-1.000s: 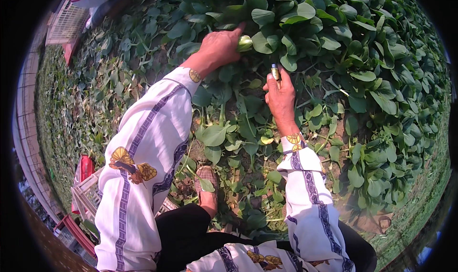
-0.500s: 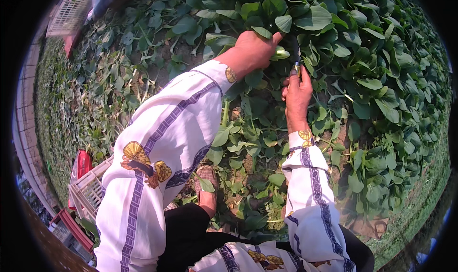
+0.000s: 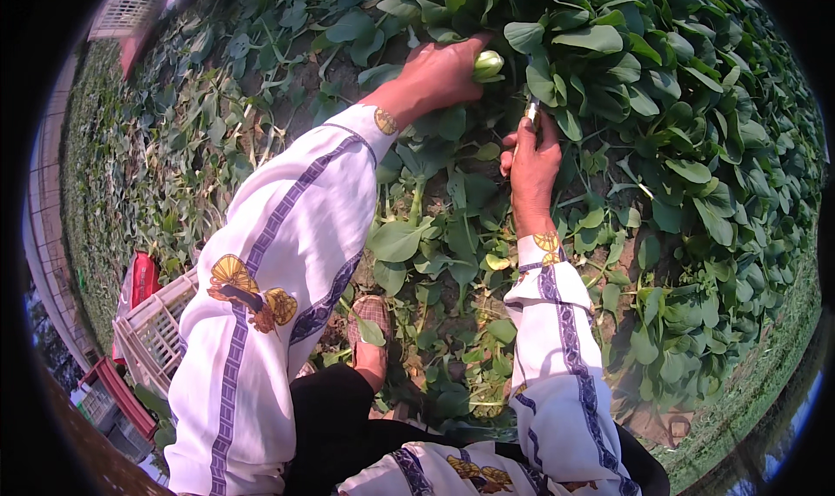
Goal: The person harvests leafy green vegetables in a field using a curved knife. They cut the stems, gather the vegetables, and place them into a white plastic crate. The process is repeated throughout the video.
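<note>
Field bed (image 3: 648, 422): leafy soil, with standing greens (image 3: 639, 87) filling its right side.
Left hand (image 3: 442, 72): grasping a head of greens (image 3: 488, 65) at the standing greens' left edge, pale base facing right; a firm but gentle hold should spare the leaves.
Right hand (image 3: 533, 161): closed round a knife (image 3: 531, 113).
Knife: partly leaf-covered; probably best kept low at the stems, clear of the left hand.

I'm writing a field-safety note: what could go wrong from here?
The knife in the right hand is close to the left hand gripping leafy greens, so a slip might nick that hand. Leaves partly cover the knife and may hide its edge.
</note>
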The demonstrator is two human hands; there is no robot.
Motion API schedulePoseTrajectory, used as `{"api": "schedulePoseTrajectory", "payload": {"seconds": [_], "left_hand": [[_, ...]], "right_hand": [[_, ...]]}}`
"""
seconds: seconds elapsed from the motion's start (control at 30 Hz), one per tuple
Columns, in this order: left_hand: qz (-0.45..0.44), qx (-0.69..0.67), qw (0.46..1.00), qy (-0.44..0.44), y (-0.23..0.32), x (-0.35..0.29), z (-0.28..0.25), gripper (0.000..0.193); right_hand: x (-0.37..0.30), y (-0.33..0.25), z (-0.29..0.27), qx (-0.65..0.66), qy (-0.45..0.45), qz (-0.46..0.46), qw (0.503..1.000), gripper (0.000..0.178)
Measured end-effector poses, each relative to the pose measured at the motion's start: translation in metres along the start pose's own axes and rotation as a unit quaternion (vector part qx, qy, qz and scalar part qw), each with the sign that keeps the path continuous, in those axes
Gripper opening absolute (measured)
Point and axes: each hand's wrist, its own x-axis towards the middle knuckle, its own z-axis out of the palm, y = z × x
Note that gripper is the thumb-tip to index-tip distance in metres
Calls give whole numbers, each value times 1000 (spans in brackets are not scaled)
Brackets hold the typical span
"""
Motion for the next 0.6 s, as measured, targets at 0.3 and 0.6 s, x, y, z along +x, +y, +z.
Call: {"api": "schedulePoseTrajectory", "payload": {"seconds": [0.3, 0.6], "left_hand": [[-5, -54, 998, -18, -44, -19, 7, 66], [-19, -95, 995, -25, -47, -14, 2, 67]], "right_hand": [[-3, 30, 31, -3, 2, 41, 999, 16], [22, 39, 18, -111, -44, 8, 993, 17]]}}
